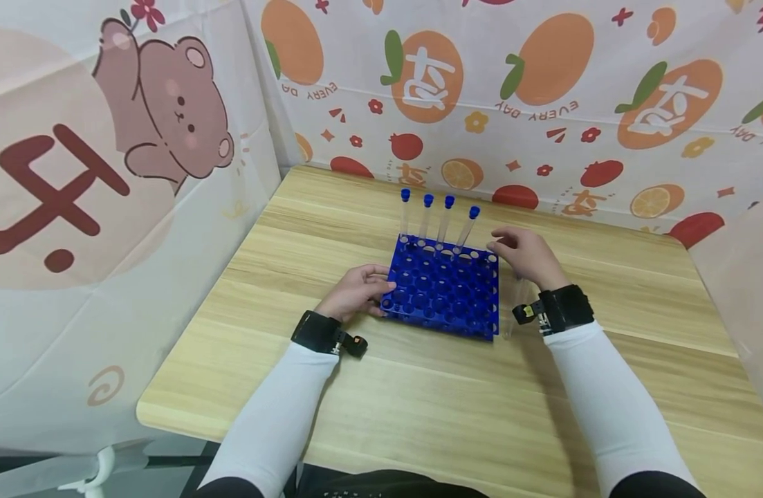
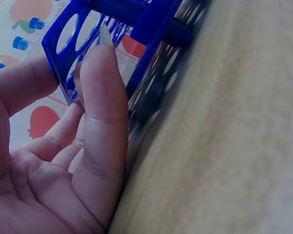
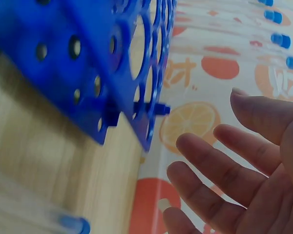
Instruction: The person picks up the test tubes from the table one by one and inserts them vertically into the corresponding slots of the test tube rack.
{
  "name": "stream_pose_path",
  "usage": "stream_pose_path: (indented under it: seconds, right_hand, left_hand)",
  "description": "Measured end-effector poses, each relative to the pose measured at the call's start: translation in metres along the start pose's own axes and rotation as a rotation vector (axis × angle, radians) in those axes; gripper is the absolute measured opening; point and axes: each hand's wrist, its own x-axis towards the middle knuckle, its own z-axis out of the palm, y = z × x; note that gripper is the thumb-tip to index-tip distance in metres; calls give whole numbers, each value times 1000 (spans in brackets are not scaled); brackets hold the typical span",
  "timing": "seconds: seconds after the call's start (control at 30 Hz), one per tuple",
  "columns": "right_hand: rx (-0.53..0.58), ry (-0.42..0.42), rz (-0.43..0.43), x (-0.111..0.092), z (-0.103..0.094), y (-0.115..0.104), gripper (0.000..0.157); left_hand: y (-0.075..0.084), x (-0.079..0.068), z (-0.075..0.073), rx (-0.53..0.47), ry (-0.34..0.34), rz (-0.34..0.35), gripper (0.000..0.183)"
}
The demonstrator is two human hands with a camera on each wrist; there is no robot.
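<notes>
A blue test tube rack [image 1: 440, 287] with rows of round holes stands on the table. Along its back row, several clear test tubes with blue caps [image 1: 449, 201] stick up, the rightmost one leaning right. My left hand [image 1: 356, 290] grips the rack's left edge, and in the left wrist view its thumb [image 2: 103, 92] lies against the frame. Beyond the rack's back right corner, my right hand [image 1: 527, 254] hovers with fingers loosely bent and holding nothing. Another clear tube [image 1: 508, 325] lies to the right of the rack, partly hidden by the right wrist; its blue cap [image 3: 74, 223] shows in the right wrist view.
The light wooden table [image 1: 381, 408] carries the rack. A fruit-patterned cloth [image 1: 481, 124] hangs along the back edge, and a cloth with a bear [image 1: 182, 111] hangs on the left. Each wrist wears a black strap [image 1: 317, 332] with a small camera.
</notes>
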Motion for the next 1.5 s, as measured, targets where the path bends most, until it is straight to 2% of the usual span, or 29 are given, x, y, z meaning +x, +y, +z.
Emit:
stream_pose_path:
  seconds: [0.3,0.43,0.67,0.97,1.2,1.5]
  right_hand:
    - [7,51,4,-13,-4,26,49]
    - [0,43,29,-18,-3,39,51]
    - [-20,27,71,-23,4,56,47]
    - [-12,0,103,-30,11,68,46]
    - [5,12,122,-34,16,74,46]
    - [22,1,159,-41,13,78,39]
  left_hand:
    - [0,0,0,-1,-1,-2,41]
    - [0,0,0,-5,0,-2,41]
    - [-1,1,-1,1,0,-4,43]
    - [-1,2,-1,-1,-4,-11,44]
    - [-1,3,-1,-3,2,-16,43]
    - [-1,3,-2,11,0,-7,42]
